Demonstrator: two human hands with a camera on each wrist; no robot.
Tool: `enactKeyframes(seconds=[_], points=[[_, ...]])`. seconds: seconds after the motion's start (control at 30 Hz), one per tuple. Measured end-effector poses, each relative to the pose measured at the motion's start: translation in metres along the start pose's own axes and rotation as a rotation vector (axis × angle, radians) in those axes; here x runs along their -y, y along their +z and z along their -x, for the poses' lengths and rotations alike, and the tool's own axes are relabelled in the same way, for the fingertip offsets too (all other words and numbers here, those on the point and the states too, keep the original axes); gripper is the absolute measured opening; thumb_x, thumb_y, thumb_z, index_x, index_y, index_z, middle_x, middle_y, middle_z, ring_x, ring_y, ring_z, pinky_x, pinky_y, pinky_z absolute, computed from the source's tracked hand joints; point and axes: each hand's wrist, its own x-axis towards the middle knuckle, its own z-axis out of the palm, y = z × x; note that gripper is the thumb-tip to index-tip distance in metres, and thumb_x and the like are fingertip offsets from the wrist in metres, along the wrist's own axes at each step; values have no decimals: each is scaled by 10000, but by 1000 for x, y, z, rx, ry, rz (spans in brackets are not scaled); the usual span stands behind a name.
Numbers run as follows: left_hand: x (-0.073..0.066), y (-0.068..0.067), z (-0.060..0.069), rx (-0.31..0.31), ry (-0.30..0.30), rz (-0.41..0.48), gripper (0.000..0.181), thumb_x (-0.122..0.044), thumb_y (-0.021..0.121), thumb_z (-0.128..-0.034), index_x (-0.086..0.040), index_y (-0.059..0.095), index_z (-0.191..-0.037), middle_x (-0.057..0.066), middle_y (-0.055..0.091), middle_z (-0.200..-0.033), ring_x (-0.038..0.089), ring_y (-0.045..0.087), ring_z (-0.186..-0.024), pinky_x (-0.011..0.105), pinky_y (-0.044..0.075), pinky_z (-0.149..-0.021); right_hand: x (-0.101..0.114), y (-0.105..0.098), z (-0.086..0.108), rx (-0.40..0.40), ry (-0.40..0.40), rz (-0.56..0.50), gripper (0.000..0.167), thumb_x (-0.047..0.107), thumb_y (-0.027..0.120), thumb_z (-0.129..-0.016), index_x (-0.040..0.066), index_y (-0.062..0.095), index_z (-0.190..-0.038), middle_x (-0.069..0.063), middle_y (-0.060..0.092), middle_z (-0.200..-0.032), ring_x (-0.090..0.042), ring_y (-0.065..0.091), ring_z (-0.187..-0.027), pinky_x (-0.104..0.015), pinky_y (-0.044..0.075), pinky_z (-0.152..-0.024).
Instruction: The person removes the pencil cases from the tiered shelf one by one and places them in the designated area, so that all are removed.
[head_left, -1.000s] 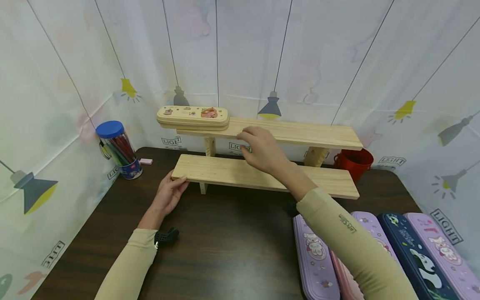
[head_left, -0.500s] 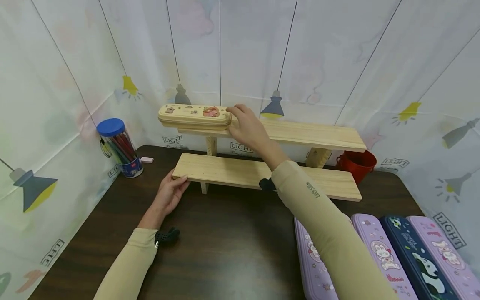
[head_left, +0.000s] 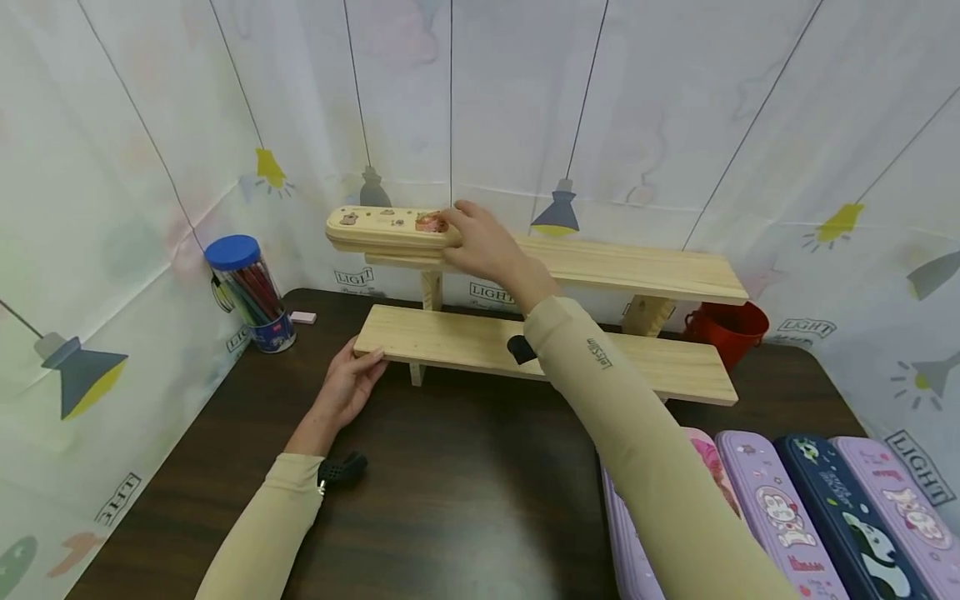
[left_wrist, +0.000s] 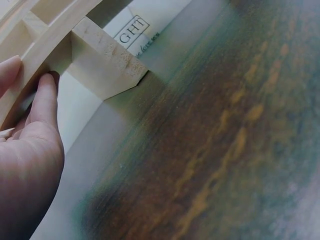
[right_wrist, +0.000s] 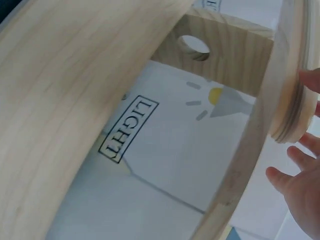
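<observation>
A two-tier pale wooden shelf [head_left: 442, 333] stands on the dark table. My left hand [head_left: 351, 387] grips the left end of its lower board. In the left wrist view, the thumb and fingers of that hand [left_wrist: 32, 150] lie on opposite faces of the board. On the left of the upper board [head_left: 630, 267] lies a cream pencil case [head_left: 375, 229] with small printed pictures, overhanging the end. My right hand [head_left: 483, 242] holds the case's right end, thumb at its front side. The right wrist view catches this hand [right_wrist: 305, 195] at the right edge, other fingers spread.
A clear jar of pencils with a blue lid [head_left: 251, 292] and a pink eraser [head_left: 303, 317] sit at the left. A red bucket [head_left: 726, 329] stands behind the shelf's right end. Several pencil cases, one navy [head_left: 851, 517], lie at the front right.
My right hand has moved left from above the middle of the shelf to the cream pencil case and taken hold of its right end. The left hand keeps its grip on the lower board.
</observation>
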Motion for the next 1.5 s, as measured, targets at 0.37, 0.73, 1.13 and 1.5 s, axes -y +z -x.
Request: enactKeyframes(seconds=[0.37,0.73,1.13,1.5], points=[[2,-2,6,-10,4,13,686,10,486,-1016,-117,136,-1592,153,190,-1631,268,309,-1485,237,438,-1115,15,2,9,4,-10,-42,418,225,646,-860,110,477,-1224,-125,478,-1280,-259,477,-1075,-416,472,-946],[-2,-1,-2,-3,1,0,659,21,471,-1020,-104,155,-1585,152,205,-1627,270,315,-1483,235,459,-1096,8,-21,32,123,3,126,673,244,596,-829,238,453,-1487,-143,492,-1463,-330,440,-1341,-486,423,-1107],[2,1,-4,4,3,5,665,16,489,-1014,-110,173,-1584,147,214,-1625,276,312,-1486,237,456,-1103,5,-22,42,75,-3,61,354,373,690,-888,133,476,-1035,-39,540,-972,-210,477,-870,-327,391,-701],[-3,-3,-4,7,16,0,672,15,494,-1012,-108,165,-1585,152,211,-1627,271,303,-1488,225,453,-1101,17,-38,54,189,32,213,679,343,655,-828,219,385,-1438,-56,558,-1065,-233,503,-905,-363,418,-687]])
